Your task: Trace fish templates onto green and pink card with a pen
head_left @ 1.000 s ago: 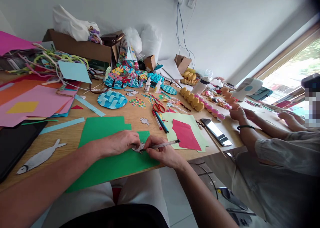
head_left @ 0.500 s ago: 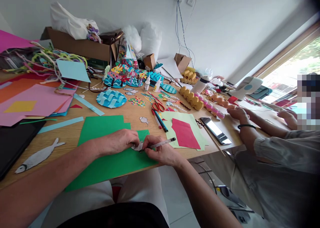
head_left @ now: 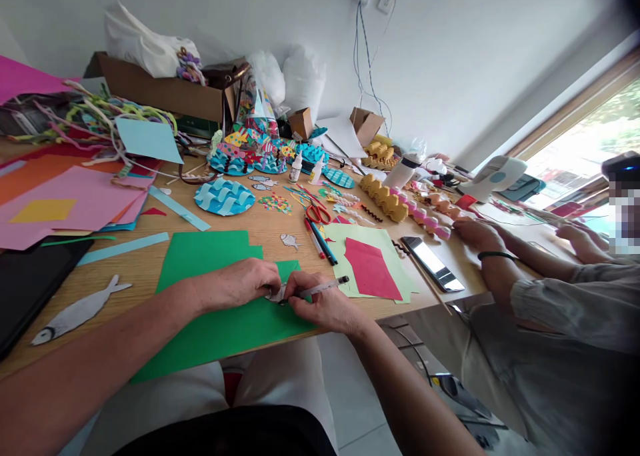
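Over a sheet of green paper (head_left: 200,339) at the table's front edge, my right hand (head_left: 323,306) is closed around a pen (head_left: 327,285) with a clear barrel. Its tip points down by a small paper fish (head_left: 275,295), partly covered by my fingers. My left hand (head_left: 243,281) pinches that fish from the other side against the green paper. Left of my forearm lies a larger paper fish (head_left: 80,313), and beyond the sheet a small fish cutout (head_left: 289,241). Several markers (head_left: 323,243) and red-handled scissors (head_left: 317,214) sit beyond my right hand.
Coloured paper (head_left: 85,203) is stacked at left beside a black tablet (head_left: 30,289). A red piece of paper (head_left: 370,269) and a phone (head_left: 433,263) lie at right. A woven blue oval (head_left: 225,197) and glue bottles (head_left: 296,168) stand further back. Another person's arm (head_left: 493,253) reaches in.
My hands stay nearly in place, with the pen and the small fish still held. At right, the other person's head and hands have shifted slightly.
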`<action>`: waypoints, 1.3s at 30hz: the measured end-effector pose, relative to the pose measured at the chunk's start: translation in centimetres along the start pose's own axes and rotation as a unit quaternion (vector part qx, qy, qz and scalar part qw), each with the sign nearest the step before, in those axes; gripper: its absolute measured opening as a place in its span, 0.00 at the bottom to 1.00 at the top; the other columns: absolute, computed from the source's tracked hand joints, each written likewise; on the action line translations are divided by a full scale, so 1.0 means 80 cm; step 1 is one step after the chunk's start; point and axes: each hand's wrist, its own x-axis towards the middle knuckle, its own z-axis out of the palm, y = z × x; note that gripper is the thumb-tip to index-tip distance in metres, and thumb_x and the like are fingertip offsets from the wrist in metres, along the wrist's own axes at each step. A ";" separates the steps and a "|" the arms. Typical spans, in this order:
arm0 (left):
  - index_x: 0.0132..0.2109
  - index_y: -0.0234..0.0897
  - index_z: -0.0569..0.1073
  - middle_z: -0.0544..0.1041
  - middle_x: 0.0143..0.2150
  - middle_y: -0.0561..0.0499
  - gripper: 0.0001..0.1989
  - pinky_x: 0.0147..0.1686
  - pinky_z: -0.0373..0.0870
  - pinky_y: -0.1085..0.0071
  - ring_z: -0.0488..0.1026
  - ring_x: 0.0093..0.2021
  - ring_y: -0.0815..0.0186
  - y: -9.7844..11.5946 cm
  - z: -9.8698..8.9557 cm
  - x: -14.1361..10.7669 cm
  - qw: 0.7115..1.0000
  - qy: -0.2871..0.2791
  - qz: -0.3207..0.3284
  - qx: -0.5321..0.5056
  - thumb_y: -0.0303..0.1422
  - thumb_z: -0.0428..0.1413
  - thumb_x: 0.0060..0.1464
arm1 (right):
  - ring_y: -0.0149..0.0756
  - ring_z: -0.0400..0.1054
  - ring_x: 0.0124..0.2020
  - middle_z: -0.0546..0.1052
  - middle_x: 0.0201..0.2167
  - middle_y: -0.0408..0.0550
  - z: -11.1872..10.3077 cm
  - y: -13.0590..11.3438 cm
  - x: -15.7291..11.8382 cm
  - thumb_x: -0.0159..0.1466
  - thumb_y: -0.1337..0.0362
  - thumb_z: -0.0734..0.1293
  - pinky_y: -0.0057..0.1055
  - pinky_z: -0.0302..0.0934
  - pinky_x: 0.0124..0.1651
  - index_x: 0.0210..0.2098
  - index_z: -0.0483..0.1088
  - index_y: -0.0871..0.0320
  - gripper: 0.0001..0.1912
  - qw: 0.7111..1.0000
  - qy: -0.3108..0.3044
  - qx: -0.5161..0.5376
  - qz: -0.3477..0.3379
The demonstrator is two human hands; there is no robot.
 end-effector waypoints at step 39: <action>0.29 0.35 0.70 0.73 0.31 0.51 0.12 0.35 0.63 0.73 0.70 0.33 0.65 -0.002 -0.006 -0.005 1.000 -0.013 -0.020 -0.001 0.24 0.45 0.55 | 0.29 0.63 0.28 0.71 0.26 0.41 0.027 0.003 0.007 0.57 0.73 0.62 0.24 0.56 0.31 0.31 0.68 0.57 0.06 0.998 0.045 0.045 -0.021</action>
